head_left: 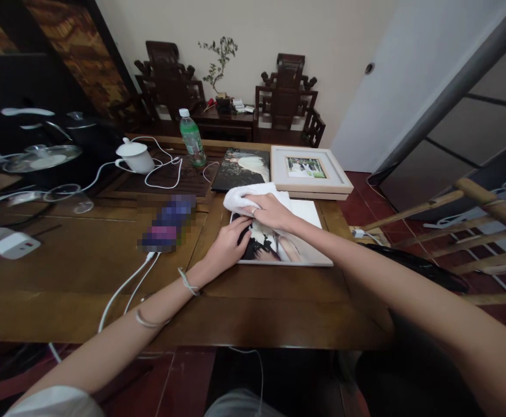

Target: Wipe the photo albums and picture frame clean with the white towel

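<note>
A photo panel (309, 231) lies flat on the wooden table, its picture partly hidden by my hands and a white cloth. My right hand (272, 213) presses the bunched white cloth (242, 198) onto the panel's upper left part, fingers curled over it. At the panel's left edge rests my left hand (229, 243), its fingers stretched out over the picture and holding nothing. Just behind the cloth is a second, dark photo panel (231, 174). Beside that panel stands a thick pale picture frame (340, 179) lying flat, with a small photo inside.
On the table (179, 318), left of my hands, a blurred phone-like object (168, 223) has a white cable attached. Farther back are a green-labelled bottle (192, 139), a lidded white cup (135, 156) and a glass-lidded pot (42, 159). A wooden rack (491, 208) stands right of the table.
</note>
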A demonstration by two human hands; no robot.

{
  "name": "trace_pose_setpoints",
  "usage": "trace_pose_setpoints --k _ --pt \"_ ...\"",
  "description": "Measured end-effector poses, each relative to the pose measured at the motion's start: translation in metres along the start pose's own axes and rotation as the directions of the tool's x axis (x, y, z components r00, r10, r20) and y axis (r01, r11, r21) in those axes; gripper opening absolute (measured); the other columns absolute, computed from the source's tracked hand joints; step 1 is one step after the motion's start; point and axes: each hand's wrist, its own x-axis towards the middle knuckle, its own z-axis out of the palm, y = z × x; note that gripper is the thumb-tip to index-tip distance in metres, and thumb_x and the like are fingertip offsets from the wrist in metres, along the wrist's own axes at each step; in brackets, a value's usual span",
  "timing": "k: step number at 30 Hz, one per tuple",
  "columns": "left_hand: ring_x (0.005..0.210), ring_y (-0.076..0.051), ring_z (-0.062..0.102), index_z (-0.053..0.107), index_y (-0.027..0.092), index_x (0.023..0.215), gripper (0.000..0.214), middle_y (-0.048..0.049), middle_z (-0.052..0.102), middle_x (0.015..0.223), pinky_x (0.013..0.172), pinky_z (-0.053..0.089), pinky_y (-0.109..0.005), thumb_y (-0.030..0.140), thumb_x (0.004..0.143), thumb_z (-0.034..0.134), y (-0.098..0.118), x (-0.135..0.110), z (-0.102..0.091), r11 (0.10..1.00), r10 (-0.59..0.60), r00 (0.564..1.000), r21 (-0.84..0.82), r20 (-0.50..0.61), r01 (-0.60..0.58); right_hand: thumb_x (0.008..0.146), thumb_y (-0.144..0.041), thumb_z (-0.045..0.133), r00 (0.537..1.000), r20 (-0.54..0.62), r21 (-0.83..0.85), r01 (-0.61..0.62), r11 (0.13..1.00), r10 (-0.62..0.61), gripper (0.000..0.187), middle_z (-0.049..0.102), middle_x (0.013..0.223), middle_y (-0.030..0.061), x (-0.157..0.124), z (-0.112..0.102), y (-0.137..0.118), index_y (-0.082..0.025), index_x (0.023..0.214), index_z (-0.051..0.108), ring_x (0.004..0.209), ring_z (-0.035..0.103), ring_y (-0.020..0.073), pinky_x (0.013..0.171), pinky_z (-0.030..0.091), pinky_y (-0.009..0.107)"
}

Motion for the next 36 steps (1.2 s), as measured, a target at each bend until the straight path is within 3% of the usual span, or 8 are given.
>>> trace_pose_setpoints --k 5,11,15,19,24,29,36 --pt "0.121 -0.026 0.055 0.059 0.010 0.119 0.032 -0.0169 0.060 0.127 0.105 0.043 -0.046 0.018 0.091 0.047 -0.002 -0.002 0.001 1.000 0.017 1.000 -0.001 0.006 -0.017 0.089 -0.020 0.045 0.999 0.029 -0.015 -0.023 1.000 0.024 0.024 0.070 0.095 0.0045 -0.027 -0.020 0.016 -0.019 0.097 0.068 0.083 0.059 0.0191 0.076 0.041 0.029" --pt "0.128 -0.026 0.049 0.056 0.013 0.124 0.034 -0.0153 0.057 0.133 0.108 0.040 -0.049 0.019 0.092 0.045 -0.004 -0.004 0.003 1.000 0.010 1.000 0.011 0.022 -0.011 0.088 -0.024 0.044 0.989 -0.102 -0.204 -0.126 0.971 0.108 0.024 0.070 0.093 0.0059 -0.080 -0.056 0.058 -0.018 0.091 0.066 0.086 0.061 0.0238 0.078 0.043 0.034" --pt "0.129 -0.025 0.048 0.054 0.014 0.126 0.035 -0.0152 0.056 0.133 0.108 0.040 -0.049 0.020 0.092 0.044 -0.003 -0.004 0.003 1.000 0.006 1.000 0.010 0.017 -0.006 0.087 -0.025 0.042 0.977 -0.161 -0.290 -0.183 0.939 0.141 0.026 0.071 0.090 0.0079 -0.114 -0.054 0.069 -0.018 0.093 0.066 0.085 0.064 0.0276 0.082 0.047 0.044" --pt "0.127 -0.025 0.050 0.054 0.014 0.125 0.035 -0.0151 0.057 0.132 0.108 0.040 -0.049 0.020 0.093 0.044 -0.002 -0.004 0.002 1.000 0.018 1.000 0.014 0.018 -0.019 0.081 -0.016 0.044 0.989 -0.139 -0.402 -0.006 0.916 -0.055 0.022 0.058 0.129 0.0154 -0.159 -0.028 0.051 -0.018 0.093 0.063 0.119 0.053 0.0317 0.104 0.033 0.059" --pt "0.127 -0.025 0.050 0.056 0.012 0.122 0.033 -0.0160 0.058 0.131 0.108 0.040 -0.048 0.022 0.093 0.044 -0.003 -0.003 0.002 1.000 0.016 1.000 0.020 0.016 -0.016 0.077 -0.012 0.048 0.956 -0.016 -0.410 0.261 0.874 -0.293 0.014 0.056 0.132 0.0187 -0.197 -0.009 0.021 -0.018 0.078 0.060 0.135 0.033 0.0334 0.107 0.026 0.065" --pt "0.127 -0.025 0.051 0.057 0.012 0.121 0.033 -0.0159 0.057 0.132 0.108 0.040 -0.048 0.022 0.093 0.044 -0.003 -0.003 0.002 1.000 0.009 0.999 0.026 0.030 -0.010 0.080 -0.015 0.049 0.949 0.021 -0.444 0.291 0.847 -0.315 0.015 0.059 0.127 0.0187 -0.183 -0.013 0.027 -0.017 0.084 0.063 0.132 0.039 0.0331 0.105 0.031 0.063" --pt "0.127 -0.025 0.051 0.057 0.013 0.120 0.033 -0.0150 0.058 0.131 0.108 0.040 -0.048 0.022 0.093 0.043 -0.003 -0.002 0.000 1.000 0.008 0.999 0.025 0.045 -0.010 0.083 -0.021 0.050 0.990 0.045 -0.491 0.138 0.860 -0.134 0.026 0.053 0.133 0.0188 -0.120 -0.035 0.065 -0.016 0.105 0.064 0.122 0.050 0.0317 0.098 0.040 0.058"
